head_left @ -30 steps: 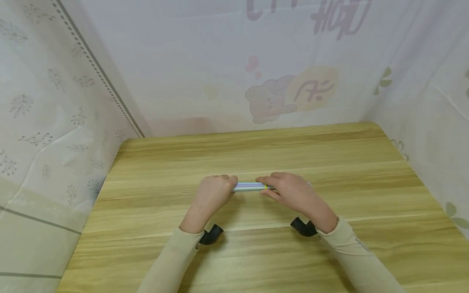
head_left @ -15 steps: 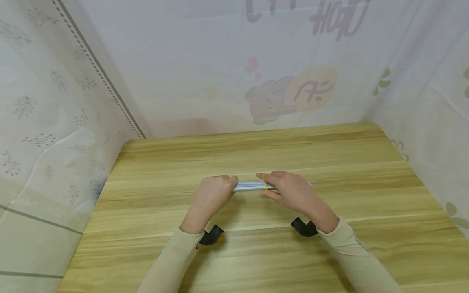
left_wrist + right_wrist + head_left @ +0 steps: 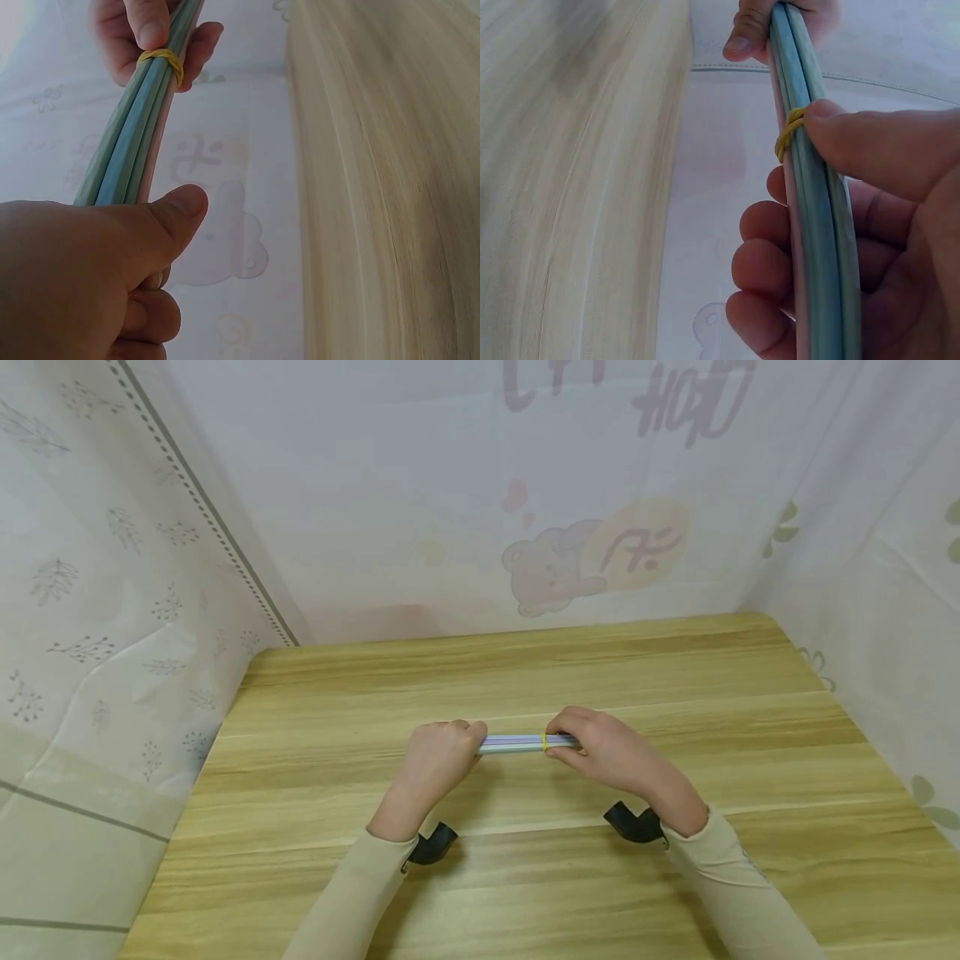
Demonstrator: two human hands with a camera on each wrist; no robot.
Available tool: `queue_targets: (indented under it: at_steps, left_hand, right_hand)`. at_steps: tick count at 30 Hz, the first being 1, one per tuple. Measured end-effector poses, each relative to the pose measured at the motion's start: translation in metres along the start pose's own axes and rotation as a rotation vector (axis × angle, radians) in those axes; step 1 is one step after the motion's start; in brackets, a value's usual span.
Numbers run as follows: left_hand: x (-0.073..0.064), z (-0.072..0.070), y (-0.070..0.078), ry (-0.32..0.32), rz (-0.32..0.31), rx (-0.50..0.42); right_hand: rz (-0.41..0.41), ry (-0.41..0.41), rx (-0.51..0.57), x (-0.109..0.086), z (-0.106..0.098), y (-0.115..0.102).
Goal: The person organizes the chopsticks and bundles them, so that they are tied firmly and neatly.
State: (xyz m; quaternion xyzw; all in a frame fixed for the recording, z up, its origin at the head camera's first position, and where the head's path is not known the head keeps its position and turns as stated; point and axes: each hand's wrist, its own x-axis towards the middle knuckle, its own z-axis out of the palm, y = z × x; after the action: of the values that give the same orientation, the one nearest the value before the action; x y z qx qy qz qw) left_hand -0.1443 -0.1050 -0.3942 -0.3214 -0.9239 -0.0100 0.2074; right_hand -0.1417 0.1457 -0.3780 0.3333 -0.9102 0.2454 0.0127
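Both hands hold a bundle of pencil-like pastel sticks (image 3: pixel 513 743), blue, green, lilac and pink, level over the table. A yellow rubber band (image 3: pixel 544 742) is wound round the bundle, right of its middle in the head view. My left hand (image 3: pixel 438 747) grips the left end, thumb along the sticks; that end is hidden in the fist. My right hand (image 3: pixel 611 750) holds the other part, with its thumb tip against the rubber band (image 3: pixel 789 135) in the right wrist view. Its other fingers (image 3: pixel 761 262) curl under the sticks.
A wood-grain table (image 3: pixel 510 877) lies below the hands. Printed cloth (image 3: pixel 375 485) hangs behind it and on both sides. A black curved piece is strapped at each wrist, the left one (image 3: pixel 433 843) and the right one (image 3: pixel 632 823).
My right hand has shifted slightly right, and its thumb and forefinger have drawn in to the rubber band. The left hand and the bundle have stayed in place.
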Motion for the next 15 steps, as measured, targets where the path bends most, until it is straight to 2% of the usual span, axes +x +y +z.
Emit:
queue_targets:
  at_steps: [3, 9, 15]
  left_hand:
    - [-0.0002, 0.0004, -0.0007, -0.003, -0.002, 0.003]
    - [0.0008, 0.0006, -0.0012, -0.001, -0.006, 0.008]
    - [0.001, 0.0, -0.0018, -0.001, -0.015, 0.018]
  right_hand:
    - [-0.028, 0.01, -0.016, 0.0012, -0.0001, -0.0012]
    - [-0.105, 0.078, -0.09, 0.004, 0.0048, -0.0038]
    - [-0.104, 0.127, -0.087, 0.0056, 0.0092, -0.0055]
